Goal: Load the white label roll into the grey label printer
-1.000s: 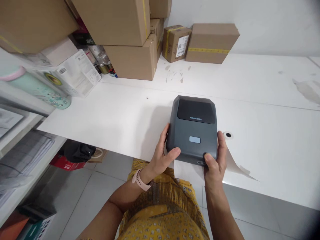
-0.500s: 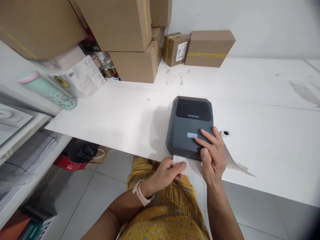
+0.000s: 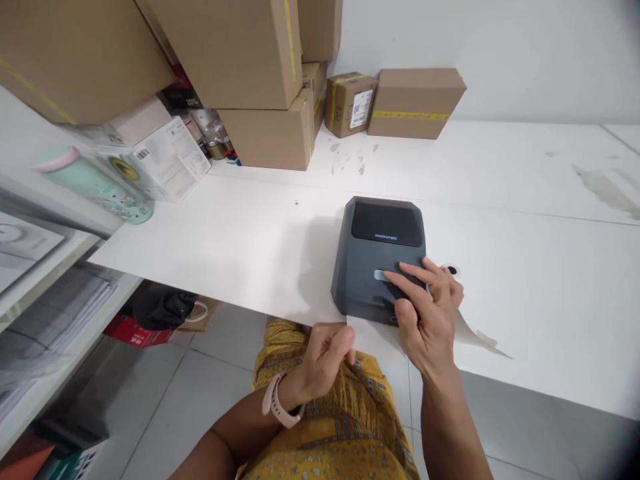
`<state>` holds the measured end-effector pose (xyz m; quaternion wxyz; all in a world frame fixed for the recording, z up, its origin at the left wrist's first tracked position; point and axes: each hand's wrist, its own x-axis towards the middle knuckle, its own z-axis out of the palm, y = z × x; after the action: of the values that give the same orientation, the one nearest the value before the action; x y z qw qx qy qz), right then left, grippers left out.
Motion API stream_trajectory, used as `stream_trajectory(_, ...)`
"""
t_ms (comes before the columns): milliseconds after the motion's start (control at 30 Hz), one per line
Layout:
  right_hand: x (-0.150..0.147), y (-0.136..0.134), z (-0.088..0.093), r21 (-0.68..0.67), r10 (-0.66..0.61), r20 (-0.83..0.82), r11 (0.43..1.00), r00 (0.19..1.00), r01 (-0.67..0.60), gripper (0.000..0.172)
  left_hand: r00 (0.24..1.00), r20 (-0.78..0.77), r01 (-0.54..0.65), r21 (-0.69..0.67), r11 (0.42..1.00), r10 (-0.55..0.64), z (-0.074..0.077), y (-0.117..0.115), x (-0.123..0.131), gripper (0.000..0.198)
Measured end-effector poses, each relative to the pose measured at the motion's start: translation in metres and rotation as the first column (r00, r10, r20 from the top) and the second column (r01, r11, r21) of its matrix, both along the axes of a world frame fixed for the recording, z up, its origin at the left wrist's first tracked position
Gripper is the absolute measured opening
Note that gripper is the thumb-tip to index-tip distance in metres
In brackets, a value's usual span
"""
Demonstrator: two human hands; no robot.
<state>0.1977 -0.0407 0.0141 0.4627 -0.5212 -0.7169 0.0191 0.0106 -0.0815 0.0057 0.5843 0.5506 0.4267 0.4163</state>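
Observation:
A dark grey label printer (image 3: pixel 385 260) sits at the table's front edge. My right hand (image 3: pixel 433 313) rests on its near right part with fingers spread, the index fingertip on the pale blue button (image 3: pixel 379 275). My left hand (image 3: pixel 330 357) is closed in a fist just below the printer's front left corner. White paper (image 3: pixel 377 335) shows under the printer's front, right beside that fist. Whether the curled fingers hold anything is hidden. A white paper roll (image 3: pixel 453 271) stands right of the printer, partly behind my right hand, and a paper strip (image 3: pixel 477 337) trails forward.
Cardboard boxes (image 3: pixel 267 137) are stacked at the back left, with two smaller taped boxes (image 3: pixel 413 103) by the wall. A mint green bottle (image 3: pixel 100 190) leans at the left near a white box (image 3: pixel 160 163). Shelves (image 3: pixel 75 293) stand at far left.
My left hand has drawn back slightly left and curled into a fist, off the paper it pinched. My right index finger has moved left onto the button.

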Motion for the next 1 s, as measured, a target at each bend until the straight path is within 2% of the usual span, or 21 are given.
stream_trajectory(67, 0.001, -0.002, 0.009, 0.009, -0.039, 0.095, 0.999, 0.995, 0.039, 0.03, 0.981, 0.031, -0.195, 0.21, 0.958, 0.193, -0.002, 0.002, -0.005, 0.056)
stream_trajectory(167, 0.001, -0.003, 0.024, 0.035, -0.075, 0.254, 0.997, 0.964, 0.068, 0.026, 0.901, 0.089, -0.418, 0.442, 0.794, 0.425, -0.003, 0.012, -0.013, 0.038)
stream_trajectory(233, 0.001, 0.0, 0.032, 0.025, -0.05, 0.319, 0.999, 0.946, 0.044, 0.023, 0.874, 0.029, -0.418, 0.553, 0.721, 0.485, -0.001, 0.02, -0.016, 0.022)
stream_trajectory(267, 0.002, 0.003, 0.034, 0.016, -0.022, 0.326, 1.0, 0.945, 0.017, 0.021, 0.873, -0.025, -0.379, 0.594, 0.71, 0.487, 0.001, 0.024, -0.017, 0.019)
stream_trajectory(367, 0.005, 0.013, 0.031, -0.007, 0.072, 0.243, 0.997, 0.967, -0.072, 0.015, 0.892, -0.158, -0.235, 0.638, 0.733, 0.424, 0.006, 0.032, -0.014, 0.039)
stream_trajectory(433, 0.007, 0.016, 0.021, -0.046, 0.101, 0.141, 0.994, 0.985, -0.096, 0.019, 0.914, -0.2, -0.164, 0.614, 0.772, 0.354, 0.004, 0.034, -0.009, 0.056)
stream_trajectory(533, 0.01, 0.01, -0.002, -0.077, 0.125, -0.012, 0.989, 0.992, -0.125, 0.026, 0.939, -0.214, -0.12, 0.531, 0.839, 0.27, -0.004, 0.032, -0.002, 0.082)
stream_trajectory(633, 0.009, -0.004, -0.026, -0.066, 0.129, -0.193, 0.987, 0.973, -0.144, 0.043, 0.938, -0.231, -0.122, 0.478, 0.87, 0.258, -0.015, 0.03, -0.001, 0.095)
stream_trajectory(700, 0.005, -0.014, -0.036, -0.095, 0.082, -0.301, 0.989, 0.95, -0.116, 0.056, 0.936, -0.236, -0.118, 0.491, 0.863, 0.262, -0.019, 0.029, -0.002, 0.095)
stream_trajectory(800, -0.002, -0.023, -0.038, -0.149, 0.028, -0.407, 0.984, 0.913, -0.096, 0.068, 0.95, -0.203, -0.104, 0.51, 0.854, 0.237, -0.016, 0.028, -0.004, 0.087)
stream_trajectory(900, -0.004, -0.024, -0.028, -0.166, 0.029, -0.472, 0.979, 0.881, -0.121, 0.074, 0.967, -0.14, -0.117, 0.502, 0.857, 0.213, -0.007, 0.03, -0.006, 0.077)
stream_trajectory(1000, 0.004, -0.013, -0.012, -0.099, 0.071, -0.481, 0.986, 0.874, -0.135, 0.078, 0.979, -0.073, -0.129, 0.509, 0.851, 0.192, 0.007, 0.043, -0.008, 0.071)
